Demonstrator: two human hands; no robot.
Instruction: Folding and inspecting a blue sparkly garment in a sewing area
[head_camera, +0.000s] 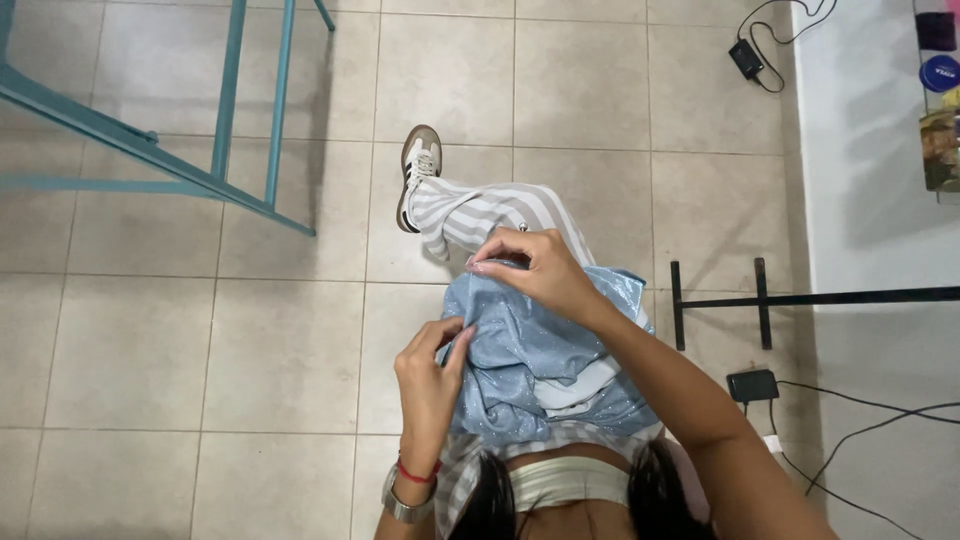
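A crumpled light blue sparkly cloth (535, 350) lies over my lap and striped trouser leg (480, 212). My left hand (430, 375) pinches the cloth's left edge between thumb and fingers. My right hand (530, 268) grips the cloth's upper edge, fingers curled over it. A red string bracelet and a metal watch sit on my left wrist. My white sneaker (418, 170) rests on the tiled floor ahead.
A teal metal frame (215, 150) stands at the upper left. A black metal stand (760, 300) lies at the right, with a black power adapter (752, 385) and cables beside it. Another adapter (746, 58) lies top right, next to a shelf with small items.
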